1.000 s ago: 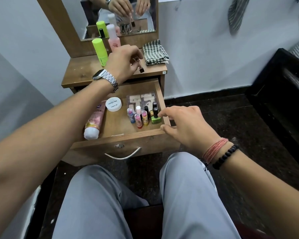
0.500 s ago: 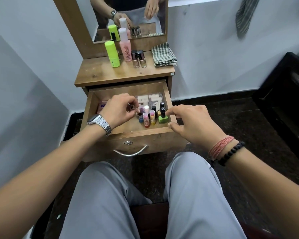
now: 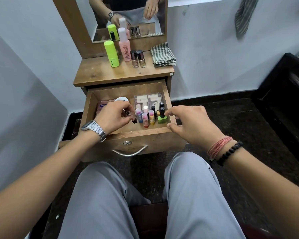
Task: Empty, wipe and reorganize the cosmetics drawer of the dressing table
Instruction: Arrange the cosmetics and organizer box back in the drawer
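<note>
I see my left hand (image 3: pixel 113 116) inside the open drawer (image 3: pixel 128 131) pinching a small dark bottle (image 3: pixel 134 120) just left of the cluster of little bottles (image 3: pixel 149 114), while my right hand (image 3: pixel 188 124), fingers loosely spread and holding nothing, rests at the drawer's right front corner beside the green bottle (image 3: pixel 162 117).

Wooden drawer (image 3: pixel 128 133) standing pulled open under desk (image 3: pixel 100 75), metal handle on front. Inside right: cluster of small upright bottles, green nail polish (image 3: pixel 162 118) with black cap sitting nearest right wall; clear packet (image 3: pixel 148 99) lying behind cluster. Inside left: white round jar (image 3: pixel 121 100) and purple-labelled tube (image 3: pixel 102 107) lying partly hidden. Small dark bottle (image 3: pixel 133 120) tilting just left of cluster. On desk: lime-green bottle (image 3: pixel 111 53), pink bottle (image 3: pixel 124 47), two small glass bottles (image 3: pixel 138 59) standing upright together; checked cloth (image 3: pixel 162 55) lying folded at right.
</note>
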